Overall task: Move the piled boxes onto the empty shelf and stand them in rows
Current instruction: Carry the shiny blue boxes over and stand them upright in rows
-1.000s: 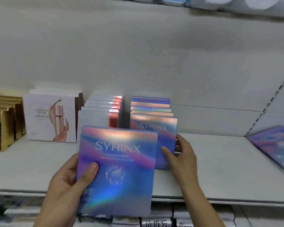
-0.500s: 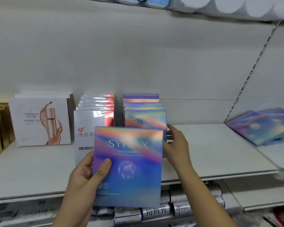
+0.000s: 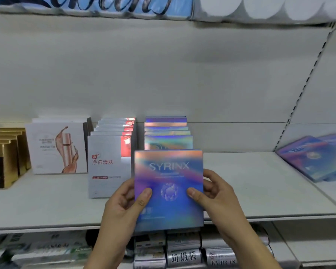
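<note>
**Head view.** 1 iridescent box (image 3: 169, 189) marked SYRINX is held upright, front face toward the viewer, at the front lip of the shelf (image 3: 250, 191). The left hand (image 3: 120, 206) grips the box's left edge, with the thumb on the front face and the fingers curled behind. The right hand (image 3: 219, 197) grips the right edge in mirror fashion. Both forearms rise from below and converge on the box. The box's lower edge overlaps the shelf lip in this view, and whether it touches the shelf cannot be told.

**Key relation.** The row (image 3: 168, 139) of like boxes stands straight behind the held box, deeper on the shelf. Its front member shows just above the held box's top edge. The held face lies parallel to the faces in the row. The box is a little taller than wide, so its long axis is vertical. The coming move is therefore probably a short push away from the body, with no turn, to seat the box as the row's new front. Neither hand is nearer, and the grip is even.

**Surroundings.** The pile (image 3: 314, 162) of boxes yet to be moved lies flat in the next bay at far right, well apart, on the right hand's side. Left of the row stand silver-and-red boxes (image 3: 109, 164), then white boxes (image 3: 56, 148), then gold boxes (image 3: 4, 158).
</note>
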### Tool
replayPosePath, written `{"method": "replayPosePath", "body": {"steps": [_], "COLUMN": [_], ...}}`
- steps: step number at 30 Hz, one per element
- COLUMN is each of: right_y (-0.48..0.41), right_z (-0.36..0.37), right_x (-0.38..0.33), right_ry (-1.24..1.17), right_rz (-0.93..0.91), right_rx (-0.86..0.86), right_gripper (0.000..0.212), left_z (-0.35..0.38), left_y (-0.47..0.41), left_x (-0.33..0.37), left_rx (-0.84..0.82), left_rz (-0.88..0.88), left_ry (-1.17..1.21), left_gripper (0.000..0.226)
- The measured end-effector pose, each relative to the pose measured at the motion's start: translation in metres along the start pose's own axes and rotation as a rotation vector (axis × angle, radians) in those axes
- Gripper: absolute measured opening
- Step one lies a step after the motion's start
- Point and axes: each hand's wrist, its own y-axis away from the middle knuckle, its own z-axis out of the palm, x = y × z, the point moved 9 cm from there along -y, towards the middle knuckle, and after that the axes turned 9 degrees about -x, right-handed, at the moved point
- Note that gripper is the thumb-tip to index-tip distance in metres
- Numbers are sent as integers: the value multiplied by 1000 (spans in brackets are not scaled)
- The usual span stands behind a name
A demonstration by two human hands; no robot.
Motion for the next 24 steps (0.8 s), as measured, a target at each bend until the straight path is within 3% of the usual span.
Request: {"method": "replayPosePath", "body": {"steps": [4, 6, 10, 15, 24], "right_y": [-21, -35, -58, -62, -64], "right_z": [-23, -31, -28, -28, -27], "right_x": [-2, 2, 17, 6, 9], "right_ry": [38, 92, 225, 629, 719], "right_rz": [-41, -32, -8, -84, -4], "right_rx": [87, 126, 174, 345, 314], "right_gripper": [35, 38, 41, 41, 42], "left_z": [-35, -45, -42, -43, -48], "left_y": [6, 10, 14, 17, 18], "left_x": [9, 11, 11, 10, 12], "left_rx": [227, 266, 223, 200, 160], "left_rz": [63, 58, 24, 15, 18], "left_ry": [-90, -93, -85, -97, -102], "left_gripper": [29, 23, 23, 22, 31]}}
